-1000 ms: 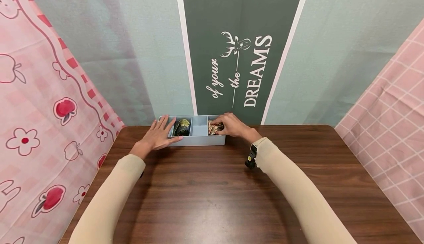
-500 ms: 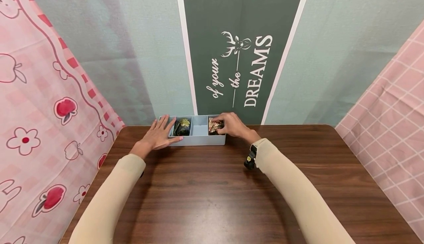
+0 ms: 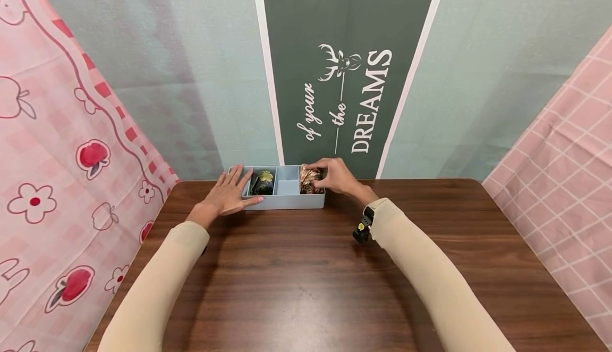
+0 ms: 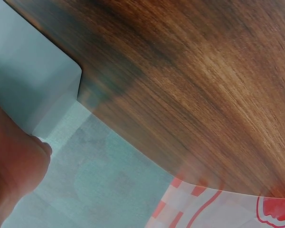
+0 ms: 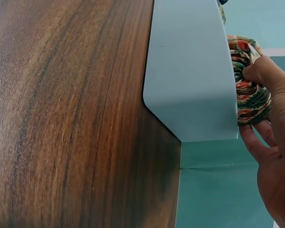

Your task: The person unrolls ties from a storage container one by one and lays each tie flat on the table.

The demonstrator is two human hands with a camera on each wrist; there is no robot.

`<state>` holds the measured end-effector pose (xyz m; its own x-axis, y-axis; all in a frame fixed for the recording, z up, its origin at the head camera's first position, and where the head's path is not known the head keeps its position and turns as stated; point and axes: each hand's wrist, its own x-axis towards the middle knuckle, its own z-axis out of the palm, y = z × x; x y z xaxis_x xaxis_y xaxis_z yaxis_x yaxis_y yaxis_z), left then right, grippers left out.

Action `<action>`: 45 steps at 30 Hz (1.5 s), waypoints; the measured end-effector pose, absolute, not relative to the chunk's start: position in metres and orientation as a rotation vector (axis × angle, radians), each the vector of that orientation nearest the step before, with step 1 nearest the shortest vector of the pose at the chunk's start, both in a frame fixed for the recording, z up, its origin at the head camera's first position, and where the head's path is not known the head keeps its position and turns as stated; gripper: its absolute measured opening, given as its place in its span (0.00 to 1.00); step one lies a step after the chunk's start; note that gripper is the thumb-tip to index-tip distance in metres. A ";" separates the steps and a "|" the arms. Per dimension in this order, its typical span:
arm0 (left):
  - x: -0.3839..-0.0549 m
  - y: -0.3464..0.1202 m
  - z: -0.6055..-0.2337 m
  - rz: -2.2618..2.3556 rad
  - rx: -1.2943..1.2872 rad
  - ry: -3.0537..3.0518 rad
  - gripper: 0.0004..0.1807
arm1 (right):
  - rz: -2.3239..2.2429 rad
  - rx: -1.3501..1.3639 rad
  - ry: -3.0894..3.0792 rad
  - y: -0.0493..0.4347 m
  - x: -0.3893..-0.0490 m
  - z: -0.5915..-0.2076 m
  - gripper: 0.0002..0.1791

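Observation:
A light blue divided box (image 3: 284,202) stands at the table's back edge. My left hand (image 3: 226,194) rests spread over its left end, fingers straight and the thumb along the front rim. A dark rolled cloth with a yellow-green leaf-like print (image 3: 262,183) sits in a left-hand compartment, just beside those fingers. At the right end, my right hand (image 3: 340,176) pinches a rolled cloth with a multicoloured pattern (image 3: 308,178) between thumb and fingers. In the right wrist view this patterned roll (image 5: 254,104) sticks up above the box's rim. The left wrist view catches only part of the left hand (image 4: 14,166).
Between the two rolls the box has a bare compartment (image 3: 288,185). The brown wooden table (image 3: 296,267) spreads out in front. A printed curtain (image 3: 229,76) hangs right behind the box, and pink cloths hang at both sides. A dark strap (image 3: 364,224) is on the right wrist.
My right hand has risen slightly, and the patterned rolled cloth has come up with it and shows more above the rim. The left hand and the box stay in place.

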<state>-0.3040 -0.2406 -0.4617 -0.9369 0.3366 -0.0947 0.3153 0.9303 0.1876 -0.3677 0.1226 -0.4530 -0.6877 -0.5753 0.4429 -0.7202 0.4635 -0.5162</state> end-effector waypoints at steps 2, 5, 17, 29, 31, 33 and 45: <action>-0.303 -0.239 -0.460 0.259 0.505 2.967 0.62 | 1.038 1.117 -2.498 0.124 -0.367 -0.451 0.24; -0.300 -0.237 -0.457 0.256 0.510 2.972 0.60 | 1.046 1.111 -2.482 0.125 -0.366 -0.447 0.23; -0.298 -0.236 -0.456 0.231 0.519 2.972 0.59 | 1.064 1.119 -2.426 0.135 -0.359 -0.430 0.21; -0.297 -0.236 -0.456 0.216 0.535 2.988 0.57 | 1.067 1.204 -2.337 0.154 -0.344 -0.412 0.22; -0.297 -0.236 -0.456 0.220 0.539 2.989 0.57 | 1.072 1.218 -2.322 0.157 -0.340 -0.410 0.22; -0.296 -0.237 -0.455 0.227 0.542 2.993 0.57 | 1.078 1.230 -2.311 0.159 -0.336 -0.408 0.22; -0.297 -0.240 -0.458 0.233 0.589 2.985 0.60 | 0.992 1.331 -2.247 0.175 -0.310 -0.401 0.23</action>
<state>-0.2972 -0.2396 -0.4576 -0.9217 0.3834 -0.0582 0.3697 0.9141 0.1665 -0.3096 0.1750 -0.4008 -0.4998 -0.6224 0.6023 -0.8645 0.3152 -0.3916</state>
